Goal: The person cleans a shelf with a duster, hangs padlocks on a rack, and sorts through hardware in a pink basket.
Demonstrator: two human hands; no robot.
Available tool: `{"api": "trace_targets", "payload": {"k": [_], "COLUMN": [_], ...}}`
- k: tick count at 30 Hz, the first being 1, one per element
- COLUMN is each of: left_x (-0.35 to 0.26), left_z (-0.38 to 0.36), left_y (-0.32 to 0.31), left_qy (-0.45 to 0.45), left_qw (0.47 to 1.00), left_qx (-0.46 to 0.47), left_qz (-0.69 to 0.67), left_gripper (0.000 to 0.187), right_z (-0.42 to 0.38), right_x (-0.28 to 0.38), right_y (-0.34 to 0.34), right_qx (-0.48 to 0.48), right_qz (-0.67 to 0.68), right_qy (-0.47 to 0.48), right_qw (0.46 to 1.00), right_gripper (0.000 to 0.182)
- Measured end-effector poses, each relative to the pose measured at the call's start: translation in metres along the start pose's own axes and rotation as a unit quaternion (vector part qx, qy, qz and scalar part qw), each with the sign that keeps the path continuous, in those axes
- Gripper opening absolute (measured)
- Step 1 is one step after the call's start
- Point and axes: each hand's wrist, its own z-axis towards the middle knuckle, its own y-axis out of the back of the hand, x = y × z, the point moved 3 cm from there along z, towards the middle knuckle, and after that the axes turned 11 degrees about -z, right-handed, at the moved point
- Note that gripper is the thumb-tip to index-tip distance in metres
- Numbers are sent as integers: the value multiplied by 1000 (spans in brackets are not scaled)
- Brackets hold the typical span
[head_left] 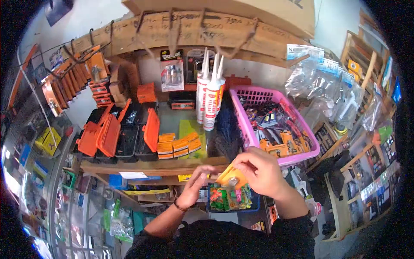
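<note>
My right hand [262, 171] pinches a small yellow-orange card pack [229, 175] that has a clear, shiny round part on its lower side. To its left, my left hand [192, 190] has its fingers stretched out and apart, fingertips close to the pack's left edge. Under the pack sits a blue tray [212, 210] of green and colourful packets [230, 198]. Just beyond the hands, a pink plastic basket [239, 118] holds many small packaged items, with orange-yellow packs [286, 144] at its near end.
Several silicone sealant tubes [211, 103] stand upright on the shelf. Left of them are stacked small orange-yellow boxes [181, 146] and black cases with orange lids [108, 134]. Clear bags [327, 86] hang at right, orange packs [64, 88] at left. A glass cabinet [64, 207] stands at far left.
</note>
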Motion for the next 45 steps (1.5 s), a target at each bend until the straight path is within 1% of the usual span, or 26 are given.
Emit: {"api": "trace_targets", "payload": {"k": [1,2,3,4,5,6,8,9,11,14,16,17,21,22,24,27,28,29,32,34,36,40,41,42,43,45], "left_x": [-4,-8,-9,-5,0,16,28,26,33,36,35,33,48,50,55,52,48,50,60,65,65,60,60,66,60,56], "left_z": [1,1,-3,-10,-19,-28,-49,-56,-70,-85,-92,-94,-104,-107,-112,-115,-116,-115,-112,-111,-108,-101,-96,-92,-87,-81], "left_y": [1,3,9,13,16,24,30,30,42,51,58,59,81,86,94,98,98,101,105,108,108,101,98,97,89,83], "left_qy": [-30,-60,-59,40,139,178,278,301,305,309,321,340,330,329,334,333,329,300,290,302,315,335,328,322,339,350], "left_qw": [999,997,997,996,975,954,940,925,925,927,932,925,929,928,920,921,926,939,936,931,925,924,928,925,920,917], "left_qx": [13,28,27,71,114,173,158,177,162,138,139,129,112,116,162,164,157,157,193,197,202,183,174,194,196,192], "left_qz": [22,45,43,-43,-129,-170,-122,-153,-160,-164,-96,-113,-123,-128,-122,-116,-100,-55,-48,-60,-69,-32,-17,-49,-34,-6], "left_gripper": [46,48,48,52,55,58,55,51,51,50,49,48,50,50,51,54,55,54,53,53,52,51,51,51,52,52], "right_z": [1,1,-3,-7,-12,-19,-35,-41,-52,-68,-73,-74,-70,-70,-69,-75,-77,-79,-80,-82,-90,-91,-89,-91,-96,-95], "right_x": [2,6,8,10,8,6,-2,-1,0,-1,6,9,24,27,31,31,31,31,33,31,24,19,16,13,4,-2], "right_y": [-6,-13,-25,-39,-58,-76,-111,-121,-138,-158,-166,-169,-172,-174,-177,-187,-189,-191,-191,-193,-198,-189,-184,-178,-179,-173], "right_qx": [20,21,48,76,58,78,137,139,196,225,221,228,240,235,238,263,266,265,261,253,248,242,239,241,238,234], "right_qz": [85,86,116,146,156,169,218,219,281,310,303,282,245,239,233,249,246,258,270,270,310,301,311,321,353,356], "right_qy": [-32,-32,-38,-44,-23,-46,-101,-102,-159,-192,-189,-189,-183,-171,-165,-175,-180,-187,-207,-219,-242,-261,-288,-312,-335,-319], "right_qw": [996,996,991,985,986,982,961,960,926,903,907,913,922,926,929,915,915,910,904,903,886,885,874,861,841,847], "right_gripper": [7,7,8,9,8,9,10,10,11,15,17,17,19,20,22,27,27,27,28,28,27,24,23,22,22,21]}}
